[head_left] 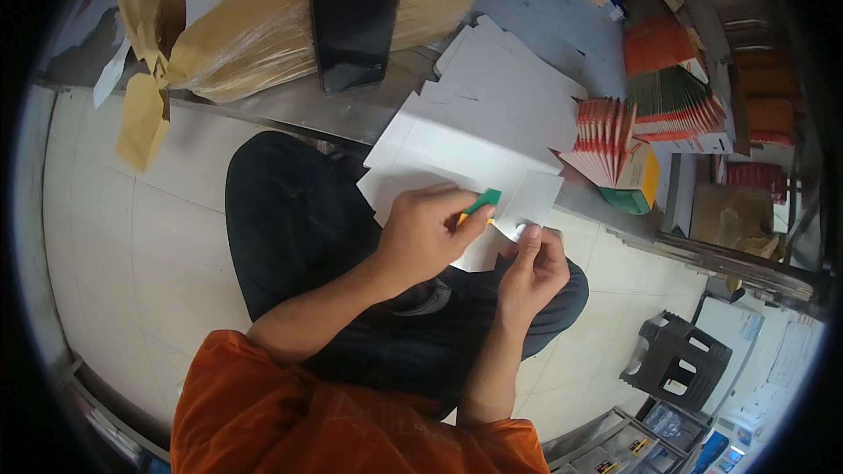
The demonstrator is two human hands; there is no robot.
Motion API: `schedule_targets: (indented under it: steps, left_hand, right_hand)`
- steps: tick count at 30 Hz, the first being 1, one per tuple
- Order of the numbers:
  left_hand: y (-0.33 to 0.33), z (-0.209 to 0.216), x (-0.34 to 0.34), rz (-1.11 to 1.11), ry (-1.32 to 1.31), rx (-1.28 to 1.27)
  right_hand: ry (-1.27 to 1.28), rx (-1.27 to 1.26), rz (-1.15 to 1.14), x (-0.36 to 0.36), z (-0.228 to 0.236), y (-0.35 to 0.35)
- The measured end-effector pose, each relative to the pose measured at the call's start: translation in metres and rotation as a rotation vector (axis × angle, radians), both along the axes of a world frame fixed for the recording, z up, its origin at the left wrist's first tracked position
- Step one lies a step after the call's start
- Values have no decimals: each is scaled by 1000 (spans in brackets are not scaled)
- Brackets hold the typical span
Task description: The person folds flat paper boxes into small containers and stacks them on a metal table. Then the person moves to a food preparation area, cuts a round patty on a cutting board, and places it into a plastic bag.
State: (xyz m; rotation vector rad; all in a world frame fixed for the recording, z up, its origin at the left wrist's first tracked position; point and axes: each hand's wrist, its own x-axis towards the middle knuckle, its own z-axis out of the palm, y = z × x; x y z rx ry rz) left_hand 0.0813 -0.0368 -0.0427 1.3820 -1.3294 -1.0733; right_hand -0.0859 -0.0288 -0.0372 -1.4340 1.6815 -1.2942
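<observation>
My left hand (423,230) is closed, with a small flat green and yellow piece (480,204) pinched between thumb and fingers; I cannot make out its exact kind. The hand rests over a flat white die-cut card sheet (421,158) that overhangs the table's front edge above my lap. At the sheet's right side, my right hand (536,268) pinches the lower edge of a raised pale flap (533,197) between thumb and fingers. More white card sheets (509,79) lie stacked behind, partly covered by the front one.
A black phone (356,31) leans on a brown-paper bundle in clear film (246,31) at the back left. Folded red-and-white cartons (604,127) and green-edged ones (676,105) stand to the right. A dark plastic stool (676,360) is at the lower right.
</observation>
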Motion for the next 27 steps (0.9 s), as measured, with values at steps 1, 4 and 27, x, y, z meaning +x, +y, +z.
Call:
schedule_targets:
  steps: [1, 4, 27]
  left_hand:
    - [-3, 2, 4, -57, 46, 115]
    - [-5, -12, 8, -195, 216, 239]
    - [1, -13, -4, -326, 552, -6]
  right_hand:
    - [135, -19, -10, -2, -1, 2]
    - [221, 19, 94, 2, 2, 7]
    - [84, -11, 222, -7, 25, 15]
